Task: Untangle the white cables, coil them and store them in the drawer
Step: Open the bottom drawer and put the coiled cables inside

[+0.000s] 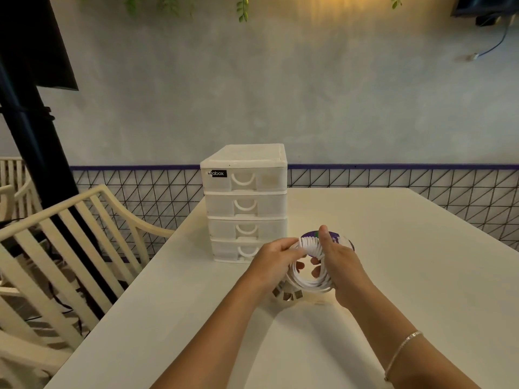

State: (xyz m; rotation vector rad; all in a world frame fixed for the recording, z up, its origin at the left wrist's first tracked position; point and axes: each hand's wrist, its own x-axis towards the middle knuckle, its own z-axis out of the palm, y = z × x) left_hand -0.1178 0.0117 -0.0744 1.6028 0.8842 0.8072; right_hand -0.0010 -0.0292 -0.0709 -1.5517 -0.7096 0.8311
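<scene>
1. A thin bracelet (402, 350) circles the right forearm at the near edge of the scene, above a pale tabletop (421, 248).
2. Both hands meet over the middle of the tabletop around a coil of white cables (310, 279); the right hand (341, 265) has its grip clasped on the coil's right side, thumb raised over the top.
3. The left hand (276, 256) has its grip pinched on the wrapped turns at the top left of the coil, fingers curled through the loop.
4. Metal connector ends (286, 293) hang from the coil's lower left, just above the tabletop.
5. A purple-and-white object (341, 240) shows just behind the right hand; what it is cannot be told.
6. Just beyond the hands to the left, a white four-drawer unit (244, 203) stands on the tabletop with every drawer pushed in.
7. A cream slatted chair (70, 248) sits at left; a black wire grid (421, 181) and grey wall (280, 80) lie farthest.
</scene>
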